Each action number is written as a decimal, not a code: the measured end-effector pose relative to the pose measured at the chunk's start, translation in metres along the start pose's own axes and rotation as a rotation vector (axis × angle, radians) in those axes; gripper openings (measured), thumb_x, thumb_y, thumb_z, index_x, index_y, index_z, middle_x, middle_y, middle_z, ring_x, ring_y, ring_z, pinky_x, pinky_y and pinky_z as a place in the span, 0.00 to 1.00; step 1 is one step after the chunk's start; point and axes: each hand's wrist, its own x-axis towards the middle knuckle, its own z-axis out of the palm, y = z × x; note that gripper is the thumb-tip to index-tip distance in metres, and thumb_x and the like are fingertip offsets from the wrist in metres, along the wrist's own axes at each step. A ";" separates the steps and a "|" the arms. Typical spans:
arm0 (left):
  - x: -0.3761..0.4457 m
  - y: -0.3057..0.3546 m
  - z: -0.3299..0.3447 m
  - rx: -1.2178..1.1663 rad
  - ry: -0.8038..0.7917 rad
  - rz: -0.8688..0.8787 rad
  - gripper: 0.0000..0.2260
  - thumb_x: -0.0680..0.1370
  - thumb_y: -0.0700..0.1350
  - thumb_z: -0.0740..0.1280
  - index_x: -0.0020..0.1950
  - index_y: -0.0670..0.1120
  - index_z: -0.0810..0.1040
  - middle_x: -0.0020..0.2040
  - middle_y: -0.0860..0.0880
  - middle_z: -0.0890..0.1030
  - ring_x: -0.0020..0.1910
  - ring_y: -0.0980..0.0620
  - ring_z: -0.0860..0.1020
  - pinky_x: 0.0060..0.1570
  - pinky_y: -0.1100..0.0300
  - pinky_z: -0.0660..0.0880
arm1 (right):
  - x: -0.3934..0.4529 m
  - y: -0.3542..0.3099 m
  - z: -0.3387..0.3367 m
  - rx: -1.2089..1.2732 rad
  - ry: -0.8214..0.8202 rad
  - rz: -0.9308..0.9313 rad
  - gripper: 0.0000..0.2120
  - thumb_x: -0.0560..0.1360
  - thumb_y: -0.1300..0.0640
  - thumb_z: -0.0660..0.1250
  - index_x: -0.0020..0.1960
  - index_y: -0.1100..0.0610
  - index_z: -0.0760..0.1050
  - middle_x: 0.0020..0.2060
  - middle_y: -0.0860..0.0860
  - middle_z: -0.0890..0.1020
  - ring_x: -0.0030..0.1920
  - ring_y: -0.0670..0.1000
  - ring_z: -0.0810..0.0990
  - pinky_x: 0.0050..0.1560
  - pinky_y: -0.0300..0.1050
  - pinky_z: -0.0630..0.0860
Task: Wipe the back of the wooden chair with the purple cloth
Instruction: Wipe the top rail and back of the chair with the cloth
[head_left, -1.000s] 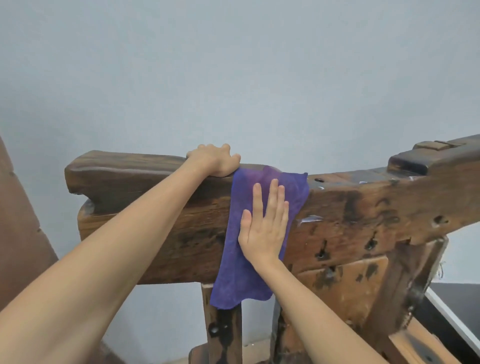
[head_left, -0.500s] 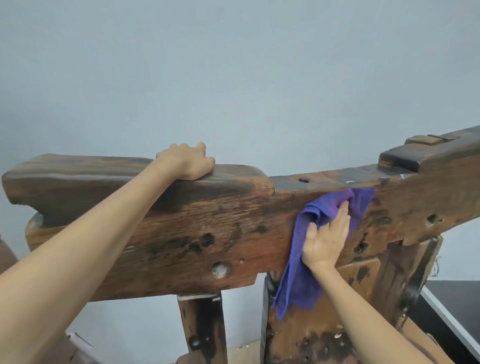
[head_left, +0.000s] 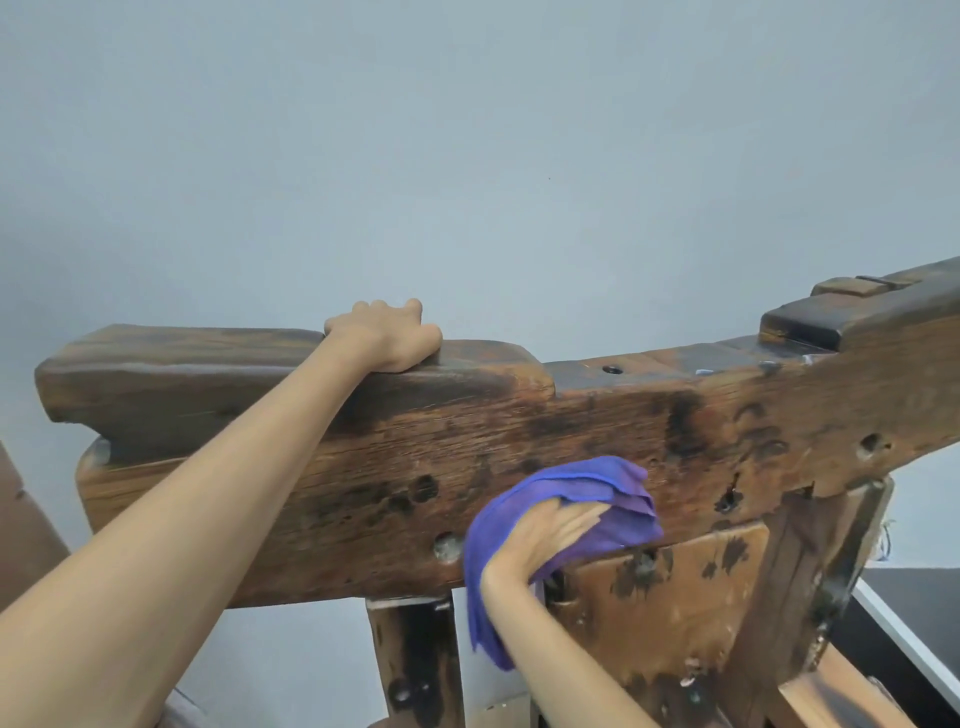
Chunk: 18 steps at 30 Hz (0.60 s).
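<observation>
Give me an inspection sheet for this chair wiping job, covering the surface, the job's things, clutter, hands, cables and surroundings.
Surface: back of the wooden chair, a broad worn beam with dark stains, holes and a plugged hole near its lower edge.
Job's things: purple cloth, bunched and pressed on the beam's lower edge, one end hanging down.
Clutter: nothing seen.
Hands: left hand grips the top edge of the beam; right hand lies flat on the cloth, pressing it to the wood.
Cables: thin strands hang at the right post; cannot tell if they are cable.
Surroundings: plain grey wall behind; dark surface with a white edge at lower right.
</observation>
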 end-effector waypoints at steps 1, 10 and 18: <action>0.000 0.001 0.000 -0.005 -0.004 -0.001 0.21 0.77 0.56 0.54 0.67 0.50 0.68 0.65 0.38 0.72 0.65 0.38 0.69 0.64 0.40 0.68 | -0.012 -0.018 -0.001 -0.140 -0.056 0.023 0.26 0.75 0.67 0.50 0.70 0.81 0.61 0.65 0.77 0.72 0.67 0.74 0.72 0.80 0.59 0.43; -0.004 -0.005 -0.004 -0.033 -0.021 0.045 0.22 0.73 0.61 0.56 0.61 0.52 0.72 0.61 0.42 0.74 0.58 0.40 0.70 0.63 0.43 0.69 | -0.007 -0.119 -0.057 -0.091 -0.094 -0.946 0.16 0.74 0.47 0.67 0.58 0.52 0.80 0.60 0.54 0.82 0.54 0.57 0.81 0.45 0.50 0.79; -0.001 -0.004 0.001 -0.047 0.025 0.018 0.18 0.79 0.62 0.54 0.61 0.53 0.71 0.63 0.41 0.76 0.62 0.39 0.73 0.62 0.45 0.70 | 0.137 -0.122 -0.152 -0.542 -0.414 -0.692 0.22 0.82 0.39 0.49 0.61 0.46 0.78 0.57 0.49 0.84 0.58 0.58 0.81 0.46 0.50 0.68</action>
